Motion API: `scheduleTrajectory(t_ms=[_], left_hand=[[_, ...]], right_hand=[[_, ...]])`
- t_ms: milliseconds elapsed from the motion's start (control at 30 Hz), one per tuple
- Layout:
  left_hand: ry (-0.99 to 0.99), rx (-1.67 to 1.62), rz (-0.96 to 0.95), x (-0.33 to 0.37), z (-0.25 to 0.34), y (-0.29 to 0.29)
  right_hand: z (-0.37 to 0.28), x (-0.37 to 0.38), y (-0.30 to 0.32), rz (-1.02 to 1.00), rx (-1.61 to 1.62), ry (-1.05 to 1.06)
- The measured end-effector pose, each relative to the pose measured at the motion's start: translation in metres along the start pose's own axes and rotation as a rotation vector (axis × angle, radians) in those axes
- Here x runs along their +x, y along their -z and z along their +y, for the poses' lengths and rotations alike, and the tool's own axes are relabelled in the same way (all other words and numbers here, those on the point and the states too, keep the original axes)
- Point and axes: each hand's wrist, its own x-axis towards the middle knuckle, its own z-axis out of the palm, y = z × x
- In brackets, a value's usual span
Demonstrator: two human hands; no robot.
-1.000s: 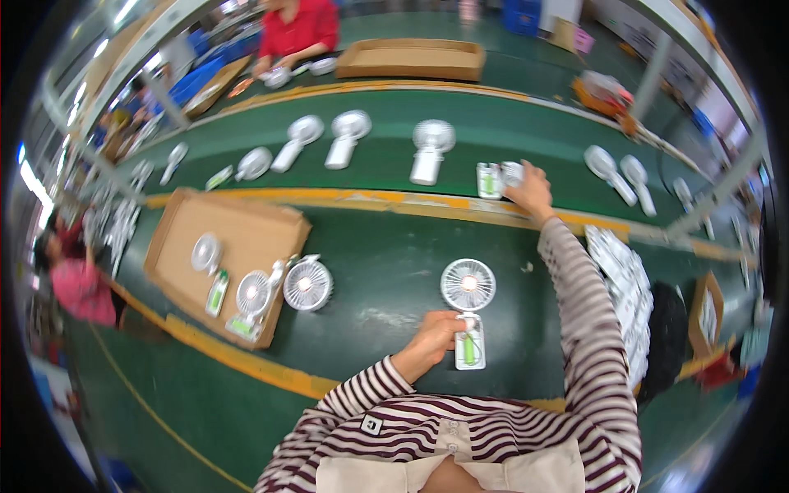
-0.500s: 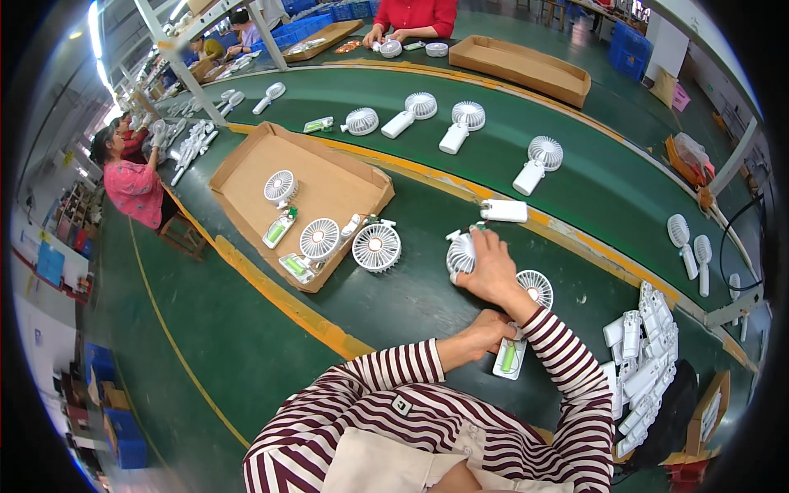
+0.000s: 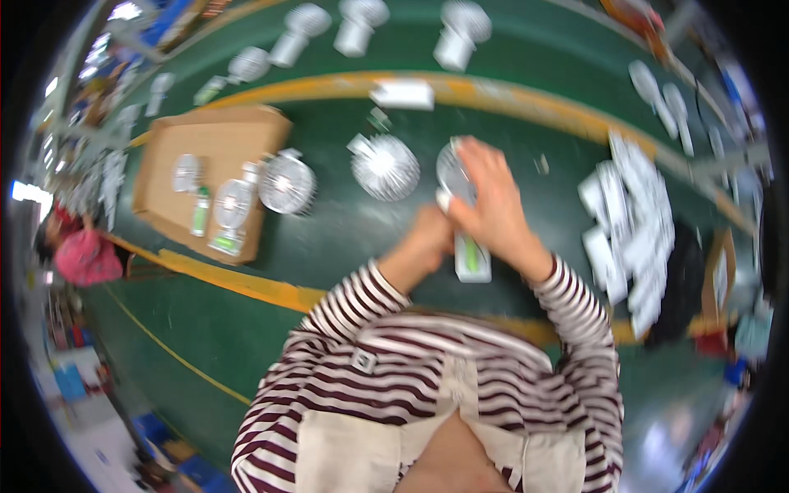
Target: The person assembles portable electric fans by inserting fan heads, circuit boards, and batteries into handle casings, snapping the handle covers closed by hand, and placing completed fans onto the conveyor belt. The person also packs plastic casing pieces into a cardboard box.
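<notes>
My right hand (image 3: 493, 201) curves its fingers and thumb around a white fan head (image 3: 454, 174) right in front of me. Below that hand lies an opened white fan handle (image 3: 472, 261) with a green battery inside. My left hand (image 3: 427, 238) is closed at the upper end of this handle, its fingertips blurred and partly hidden. Left of the hands, a second white fan head (image 3: 386, 167) rests on the green table, with a small green circuit board (image 3: 379, 120) behind it. Another round fan head (image 3: 287, 182) sits beside the cardboard tray.
The cardboard tray (image 3: 275, 123) at left holds fan heads and opened handles with green batteries. A white handle case (image 3: 403, 94) lies on the yellow ledge (image 3: 329, 85). Assembled fans (image 3: 454, 45) stand on the belt beyond. White handle shells (image 3: 637, 222) are piled at right.
My view has swung down and to the right. My right hand has left the fan head at the far side and come back onto the nearer one, beside my left hand.
</notes>
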Motion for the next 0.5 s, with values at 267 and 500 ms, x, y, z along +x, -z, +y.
scheduleTrajectory(t_ms=[267,500], left_hand=[[0.184,0.046,-0.174,0.000,0.024,-0.011],[0.139,0.097,-0.180,-0.006,0.014,-0.014]], right_hand=[[0.018,-0.098,0.033,0.116,0.469,-0.604],[0.008,-0.118,0.027,0.108,0.515,-0.615]])
